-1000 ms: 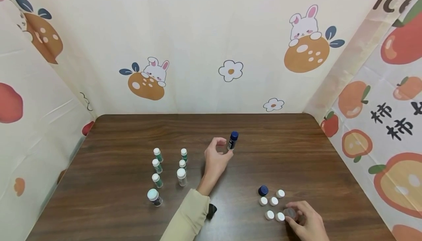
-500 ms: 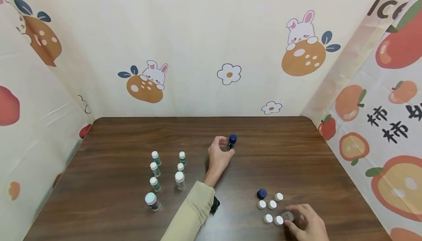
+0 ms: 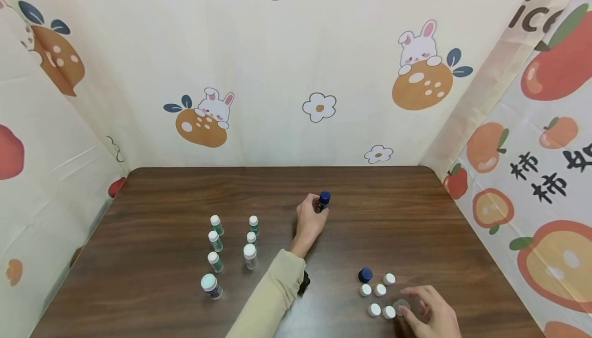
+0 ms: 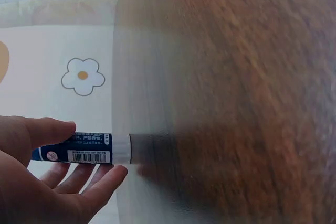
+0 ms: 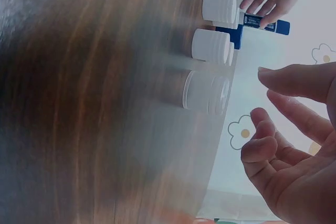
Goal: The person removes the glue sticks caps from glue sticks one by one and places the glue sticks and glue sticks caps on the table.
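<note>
A small blue-labelled bottle (image 3: 325, 199) with a dark blue cap stands at the back middle of the table. My left hand (image 3: 311, 225) has its fingers and thumb curled around it; in the left wrist view the bottle (image 4: 89, 149) shows a barcode and a pale base. At the front right, my right hand (image 3: 431, 310) is beside a small translucent cap (image 3: 401, 306). In the right wrist view a gap shows between its spread, bent fingers and that cap (image 5: 206, 92). Several small white caps (image 3: 389, 312) and one dark blue cap (image 3: 365, 275) stand close by.
To the left, several white-capped bottles stand in two rows: green-labelled ones (image 3: 215, 240), a larger clear one (image 3: 250, 257) and a larger dark-labelled one (image 3: 211, 286). Printed curtains (image 3: 277, 132) hang along the back and sides of the brown wooden table (image 3: 152, 271).
My left hand has moved right and its fingers have closed around the blue bottle, which stays in place. My right hand has drawn slightly away from the translucent cap. The head view has tilted up a little.
</note>
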Available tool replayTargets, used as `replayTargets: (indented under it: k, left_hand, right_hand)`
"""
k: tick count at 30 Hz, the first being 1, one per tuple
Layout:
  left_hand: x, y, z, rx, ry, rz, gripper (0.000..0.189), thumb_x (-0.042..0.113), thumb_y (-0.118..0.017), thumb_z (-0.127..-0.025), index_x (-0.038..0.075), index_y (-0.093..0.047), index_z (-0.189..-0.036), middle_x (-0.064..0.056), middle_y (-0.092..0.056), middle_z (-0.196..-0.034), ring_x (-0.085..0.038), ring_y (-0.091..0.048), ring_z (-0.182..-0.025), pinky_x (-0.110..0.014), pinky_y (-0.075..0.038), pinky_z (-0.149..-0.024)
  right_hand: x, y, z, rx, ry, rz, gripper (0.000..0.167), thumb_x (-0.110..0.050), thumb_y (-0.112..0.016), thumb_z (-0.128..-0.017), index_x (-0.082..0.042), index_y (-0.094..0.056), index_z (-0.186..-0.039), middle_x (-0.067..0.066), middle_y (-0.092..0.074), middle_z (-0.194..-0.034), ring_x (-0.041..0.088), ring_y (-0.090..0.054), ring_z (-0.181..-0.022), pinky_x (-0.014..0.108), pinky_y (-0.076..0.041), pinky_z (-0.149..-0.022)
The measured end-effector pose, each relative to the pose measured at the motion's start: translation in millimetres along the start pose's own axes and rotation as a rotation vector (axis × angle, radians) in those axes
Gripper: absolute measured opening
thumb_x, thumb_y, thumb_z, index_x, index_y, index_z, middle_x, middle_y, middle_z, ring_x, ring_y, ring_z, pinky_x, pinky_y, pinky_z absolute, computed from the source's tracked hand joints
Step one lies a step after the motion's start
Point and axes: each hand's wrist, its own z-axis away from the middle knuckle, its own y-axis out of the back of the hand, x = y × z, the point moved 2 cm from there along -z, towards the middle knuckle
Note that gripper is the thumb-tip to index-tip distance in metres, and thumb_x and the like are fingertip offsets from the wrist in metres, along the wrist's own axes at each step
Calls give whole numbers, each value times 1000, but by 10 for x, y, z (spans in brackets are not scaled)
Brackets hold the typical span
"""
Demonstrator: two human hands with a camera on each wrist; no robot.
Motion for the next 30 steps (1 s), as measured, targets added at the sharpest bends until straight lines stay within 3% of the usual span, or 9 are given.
replayTargets:
  k: [7,13,24,30]
  left_hand:
    - [-33,35,3,-37,13,3,22,4,-74,-76,6,-64,-95,-5,-63,-83,-19,-58,-78,-32,-49,-71]
    - [-25,80,29,-40,17,19,21,6,-74,-75,9,-65,-94,-3,-63,-84,-17,-58,-80,-34,-49,-74]
    - [151,203,178,-63,-67,36,22,6,-73,-70,11,-65,-91,-1,-65,-83,-16,-60,-81,-31,-48,-73]
    - [251,286,288,-78,-108,58,24,5,-72,-70,12,-65,-91,1,-66,-84,-16,-61,-81,-39,-50,-77]
  right_hand:
    - [-25,36,-14,-37,-49,13,32,-3,-82,-63,-16,-68,-89,-5,-47,-78,1,-38,-60,20,-33,-47]
    - [-50,68,-35,-9,-22,-17,33,-2,-83,-63,-14,-68,-89,-4,-45,-75,2,-39,-60,20,-35,-47]
    - [-120,118,-85,34,37,-55,33,3,-81,-64,-12,-67,-89,-4,-48,-77,4,-40,-58,19,-34,-46]
    - [-178,154,-130,38,56,-65,34,5,-81,-64,-12,-67,-90,-7,-47,-79,2,-39,-57,19,-34,-45]
